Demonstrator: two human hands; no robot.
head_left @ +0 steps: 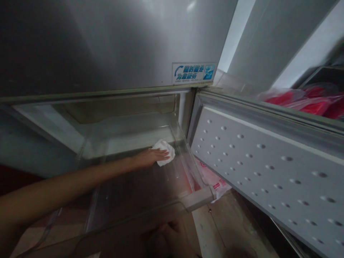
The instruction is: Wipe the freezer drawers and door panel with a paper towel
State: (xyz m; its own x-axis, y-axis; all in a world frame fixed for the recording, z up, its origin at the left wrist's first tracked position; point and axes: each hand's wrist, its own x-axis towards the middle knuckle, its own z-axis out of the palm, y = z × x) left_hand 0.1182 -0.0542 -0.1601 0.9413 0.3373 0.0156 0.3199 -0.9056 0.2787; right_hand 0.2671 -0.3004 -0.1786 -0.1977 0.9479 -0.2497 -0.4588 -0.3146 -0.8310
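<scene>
My left hand (152, 157) reaches in from the left and presses a crumpled white cloth (164, 152) against the bottom of a clear plastic drawer (139, 186). Its fingers lie over the cloth; whether that is fabric or paper I cannot tell. The drawer is pulled out of the lower compartment of a grey fridge (113, 43). A pale handle piece (199, 199) sits at the drawer's front right corner. My right hand is not in view.
The lower fridge door (258, 161), dimpled inside, stands swung open at the right. A pink and white plastic bag (215, 179) lies on the tiled floor (233, 218) below it. Red items in clear plastic (309, 100) are behind the door. A blue-lettered sticker (194, 73) marks the upper door.
</scene>
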